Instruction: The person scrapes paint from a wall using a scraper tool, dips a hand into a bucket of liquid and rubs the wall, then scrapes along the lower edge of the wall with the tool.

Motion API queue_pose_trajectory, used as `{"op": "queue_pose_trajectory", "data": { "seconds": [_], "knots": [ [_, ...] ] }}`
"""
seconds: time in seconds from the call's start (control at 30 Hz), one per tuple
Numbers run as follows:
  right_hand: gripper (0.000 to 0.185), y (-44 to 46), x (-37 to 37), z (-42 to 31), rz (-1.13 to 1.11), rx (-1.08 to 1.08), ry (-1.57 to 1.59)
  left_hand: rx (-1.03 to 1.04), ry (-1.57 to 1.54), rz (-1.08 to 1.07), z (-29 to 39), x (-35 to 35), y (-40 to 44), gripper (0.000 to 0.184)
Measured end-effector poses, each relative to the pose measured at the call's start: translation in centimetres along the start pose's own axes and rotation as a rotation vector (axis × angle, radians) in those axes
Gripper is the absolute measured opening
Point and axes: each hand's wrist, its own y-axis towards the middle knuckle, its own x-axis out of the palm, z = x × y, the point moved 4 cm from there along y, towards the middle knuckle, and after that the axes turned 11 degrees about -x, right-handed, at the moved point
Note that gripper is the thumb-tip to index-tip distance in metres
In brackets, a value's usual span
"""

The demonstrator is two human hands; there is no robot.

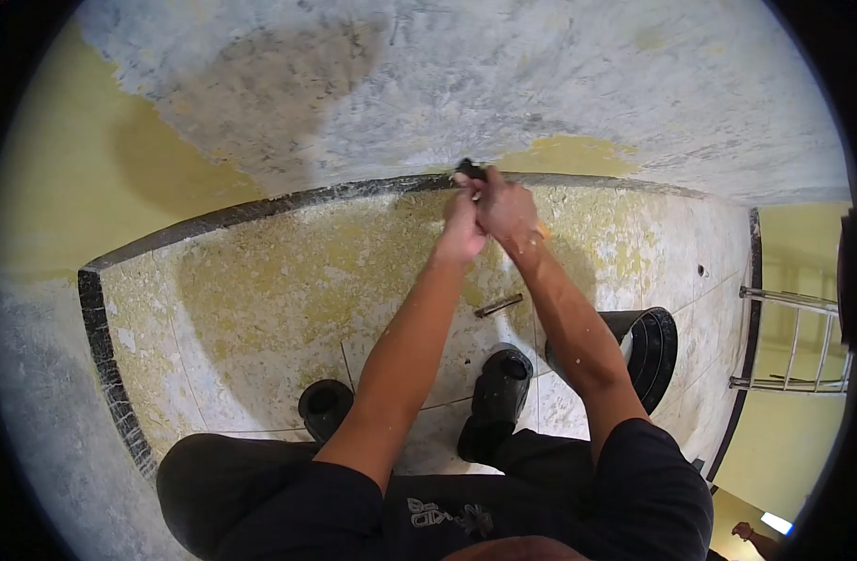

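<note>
A small, dark, hand-held tool [468, 170], its exact form blurred, is seen at the upper centre of the frame, set close to the foot of a grey, patchily stripped wall [503, 84] edged with yellow paint. It is grasped by the bare left hand [460, 226] and the bare right hand [509, 208], which are clenched together; the placing of individual fingers cannot be told. Below it, a pale tiled floor [260, 374] is strewn with yellow and white flakes. A thin, flat, brownish bar [499, 306] is shown lying between the forearms. At centre right, a black, round-mouthed bucket [655, 351] is partly hidden by the right forearm. A metal ladder [793, 383] is visible at the right edge.
</note>
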Motion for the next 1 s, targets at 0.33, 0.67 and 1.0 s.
{"op": "queue_pose_trajectory", "data": {
  "seconds": [0.33,0.67,1.0],
  "knots": [
    [0.035,-1.3,-0.5,0.5,0.032,0.009,-0.007,-0.064,0.004,-0.033,-1.5,0.8,1.1,0.03],
    [0.027,0.4,1.8,-3.4,-0.178,-0.208,-0.048,-0.011,-0.154,-0.241,1.1,-2.6,0.6,0.036],
    [0.033,-0.7,-0.1,0.2,-0.203,0.051,-0.15,-0.103,-0.062,-0.235,-1.7,-0.7,2.9,0.028]
  ]
}}
